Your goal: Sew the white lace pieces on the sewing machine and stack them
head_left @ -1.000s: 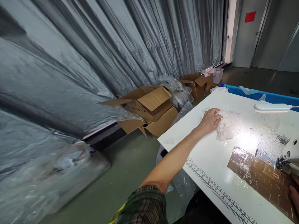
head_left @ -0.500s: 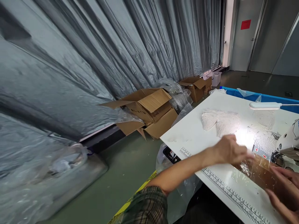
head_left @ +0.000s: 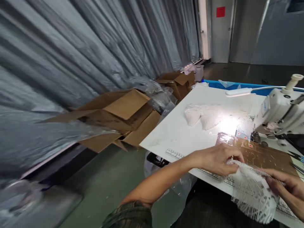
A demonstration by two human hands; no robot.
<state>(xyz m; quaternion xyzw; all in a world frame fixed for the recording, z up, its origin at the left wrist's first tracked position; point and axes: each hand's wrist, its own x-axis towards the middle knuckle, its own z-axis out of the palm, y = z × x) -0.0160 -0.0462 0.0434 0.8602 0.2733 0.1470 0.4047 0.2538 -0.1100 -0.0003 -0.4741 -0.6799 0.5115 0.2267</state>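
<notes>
A piece of white lace [head_left: 255, 193] hangs between my two hands over the front edge of the white table. My left hand [head_left: 222, 160] pinches its upper left end. On the other side, my right hand [head_left: 283, 183] grips the upper right end between thumb and fingers. Behind the lace lies a brown board [head_left: 258, 155], flat on the table in front of the sewing machine [head_left: 275, 110]. More white lace pieces [head_left: 201, 114] lie farther back on the table, left of the bright lamp spot.
The white table [head_left: 163, 136] has a ruler scale [head_left: 174, 153] printed along its front edge. Scissors [head_left: 296, 156] lie at the far right. A white lamp-like bar [head_left: 238, 92] sits at the back. Open cardboard boxes [head_left: 128, 107] and plastic bags stand left, by a grey curtain [head_left: 99, 47].
My view has turned to the right. My left hand has come off the brown board toward the table's front edge, and both hands now hold white lace.
</notes>
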